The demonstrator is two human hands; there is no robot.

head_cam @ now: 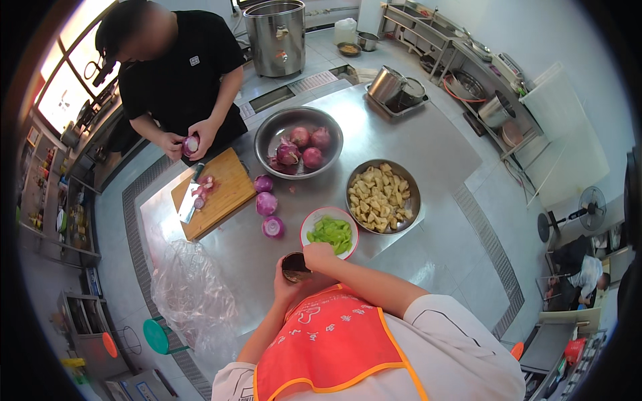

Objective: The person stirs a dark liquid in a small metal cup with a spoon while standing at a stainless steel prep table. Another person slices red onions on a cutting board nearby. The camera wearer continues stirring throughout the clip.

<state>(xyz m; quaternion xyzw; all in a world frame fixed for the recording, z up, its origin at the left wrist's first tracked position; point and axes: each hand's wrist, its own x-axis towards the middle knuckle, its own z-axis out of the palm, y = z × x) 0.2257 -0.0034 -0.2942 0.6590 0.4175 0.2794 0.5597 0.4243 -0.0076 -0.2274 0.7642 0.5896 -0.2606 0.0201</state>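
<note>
My left hand (285, 284) is wrapped around a dark cup (296, 269) close to my apron, its opening turned up toward me. Between the cup and a white bowl with a red rim (304, 228), my right hand (320, 255) is bent inward; its fingertips are hidden, so what it may hold cannot be made out. Cut green pepper pieces (331, 233) lie in that bowl. Just beyond it, a metal basin (350, 213) is filled with pale yellow-brown chunks (379, 198). Several purple onions (267, 204) stand peeled in a row left of the bowl.
Across the steel table (241, 270), a co-worker (185, 75) holds an onion (190, 145). A cleaver (189, 200) rests on a wooden cutting board (225, 185). Unpeeled onions fill part of a large metal bowl (261, 150). Clear plastic bags (195, 301) cover the left edge.
</note>
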